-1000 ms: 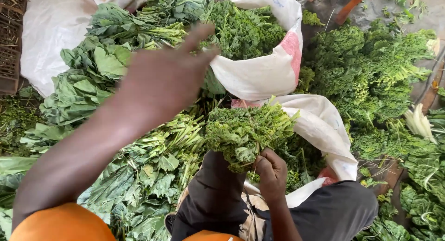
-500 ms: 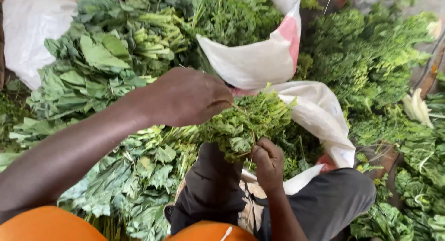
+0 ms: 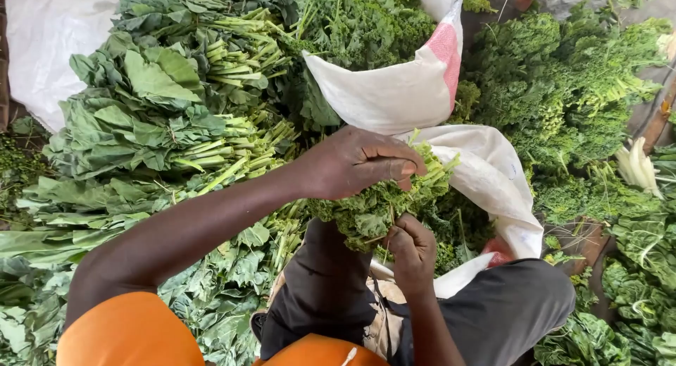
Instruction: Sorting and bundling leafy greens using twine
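Nearest the camera, the right hand (image 3: 412, 252) is closed around the stems at the lower end of a bunch of curly kale (image 3: 384, 204), holding it above the lap in dark trousers (image 3: 324, 295). Just above it, the left hand (image 3: 355, 162) is curled over the leafy top of the same bunch, fingers (image 3: 394, 160) pressed into the leaves and thumb tucked beneath. Both hands grip the bunch; neither is spread wide.

To gather it well, I judge the lower hand should keep the stems tight and even while the upper hand presses stray leaves inward, so none slip out.

Beyond the left hand lies an open white sack (image 3: 394, 91) with a pink patch. Left of the hands, broad flat-leaved greens (image 3: 148, 119) are stacked with pale stems showing. Farther right, more curly greens (image 3: 570, 84) lie heaped.
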